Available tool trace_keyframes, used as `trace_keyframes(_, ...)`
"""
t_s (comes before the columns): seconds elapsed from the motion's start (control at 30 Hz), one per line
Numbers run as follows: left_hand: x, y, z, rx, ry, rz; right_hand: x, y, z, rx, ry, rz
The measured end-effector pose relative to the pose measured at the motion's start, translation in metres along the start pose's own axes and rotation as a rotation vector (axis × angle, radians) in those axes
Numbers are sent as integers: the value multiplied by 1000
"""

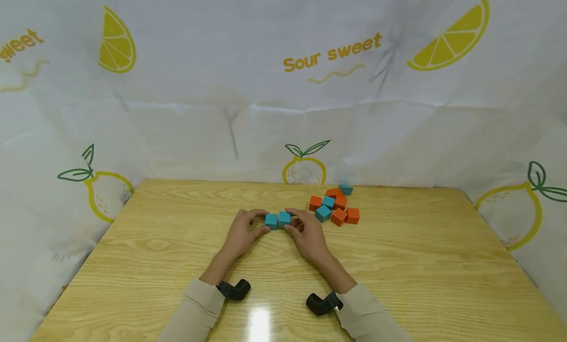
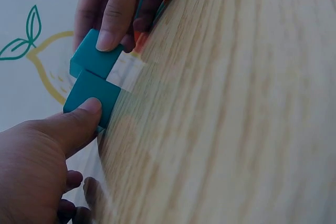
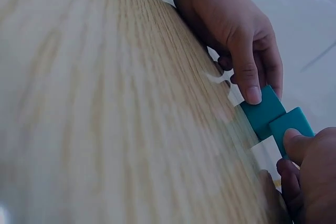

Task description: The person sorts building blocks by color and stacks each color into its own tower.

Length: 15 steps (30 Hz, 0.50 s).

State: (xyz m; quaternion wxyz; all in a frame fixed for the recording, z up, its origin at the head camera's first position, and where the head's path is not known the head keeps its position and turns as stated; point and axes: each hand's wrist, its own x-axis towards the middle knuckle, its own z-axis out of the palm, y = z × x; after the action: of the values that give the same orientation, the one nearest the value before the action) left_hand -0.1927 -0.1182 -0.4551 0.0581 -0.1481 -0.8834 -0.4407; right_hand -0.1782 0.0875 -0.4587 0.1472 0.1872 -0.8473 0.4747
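Two blue cubes stand side by side near the middle of the table, one in each hand. My left hand (image 1: 240, 233) pinches the left blue cube (image 1: 271, 221) between thumb and fingers. The right blue cube (image 1: 284, 219) is pinched by my right hand (image 1: 310, 236), with its thumb on the near side. In the left wrist view the left cube (image 2: 93, 97) and the right cube (image 2: 96, 52) meet slightly offset. From the right wrist, the right cube (image 3: 292, 127) overlaps part of the left cube (image 3: 264, 113).
Right of my right hand lies a loose group of blocks: several orange cubes (image 1: 353, 215), blue cubes (image 1: 323, 213), an orange block with a peaked top (image 1: 335, 193) and a blue block (image 1: 346, 190) at the back. A lemon-print cloth (image 1: 199, 140) hangs behind the wooden table (image 1: 421, 263).
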Motion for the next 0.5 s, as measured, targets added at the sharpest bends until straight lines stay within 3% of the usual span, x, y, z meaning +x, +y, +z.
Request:
trace_keyframes(0.17, 1, -1, 0, -1, -5, -6, 1, -2, 0, -2, -6, 19)
trace_keyframes(0.5, 0, -2, 1, -6, -4, -7, 1, -3, 0, -20, -13, -23)
